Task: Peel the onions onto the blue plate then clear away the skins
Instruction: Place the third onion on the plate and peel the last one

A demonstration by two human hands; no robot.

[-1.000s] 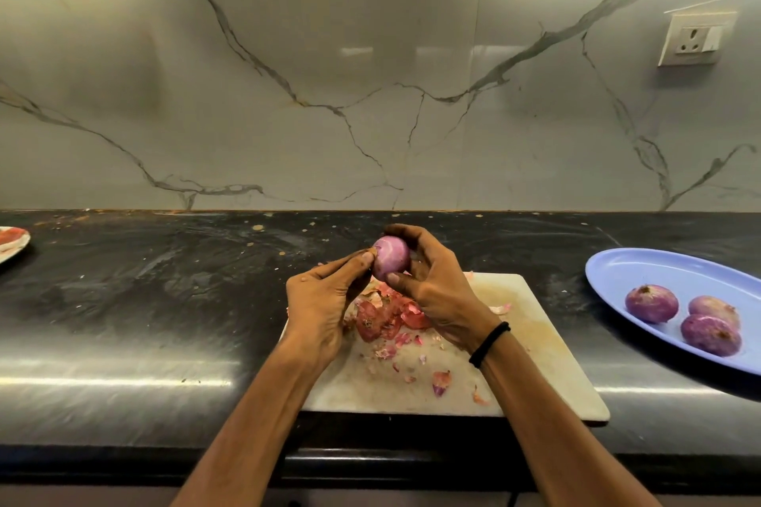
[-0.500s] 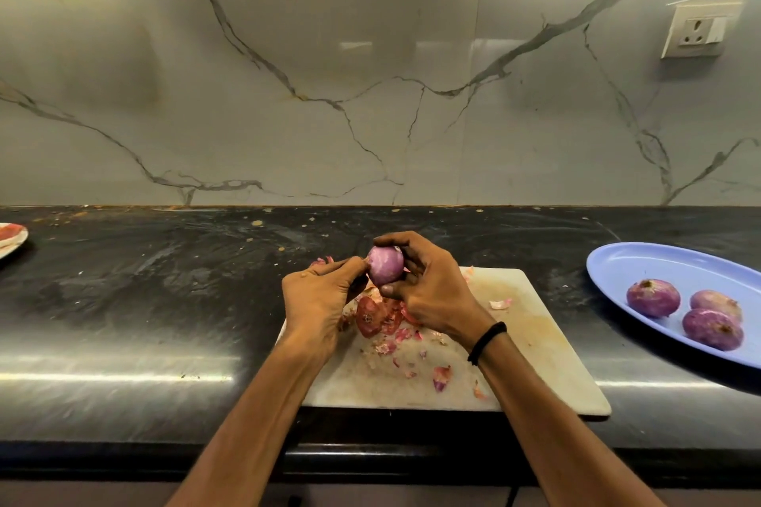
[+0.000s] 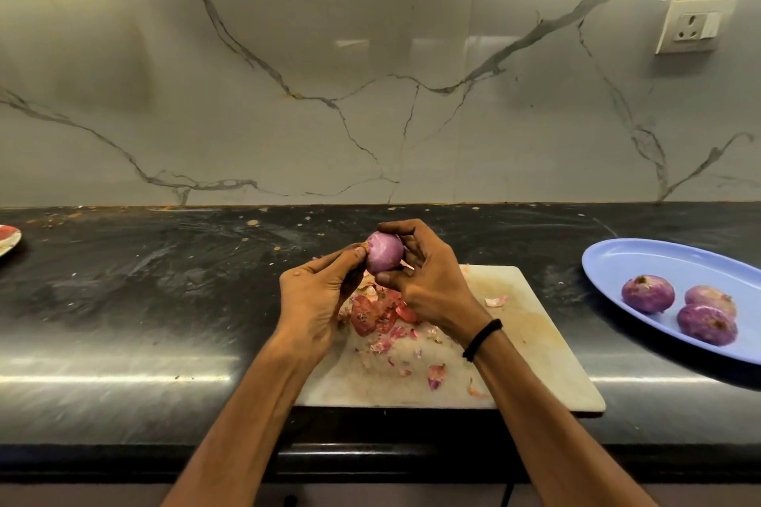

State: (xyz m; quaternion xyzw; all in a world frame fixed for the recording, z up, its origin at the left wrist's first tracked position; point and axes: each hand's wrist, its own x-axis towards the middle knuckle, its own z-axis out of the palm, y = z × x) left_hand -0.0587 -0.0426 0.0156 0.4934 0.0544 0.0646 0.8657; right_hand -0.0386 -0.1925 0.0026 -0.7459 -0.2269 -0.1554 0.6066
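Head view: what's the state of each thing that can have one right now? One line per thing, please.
onion: held up over the cutting board, mostly peeled.
left hand: pinching at the onion's left side.
right hand: gripping the onion.
blue plate: holding three onions.
plated onions: peeled, lying close together.
skins: loose on the cutting board, not cleared.

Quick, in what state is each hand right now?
Left hand: fingertips pinch at the left side of the onion, seemingly at its skin.
Right hand: closed round the onion, holding it.
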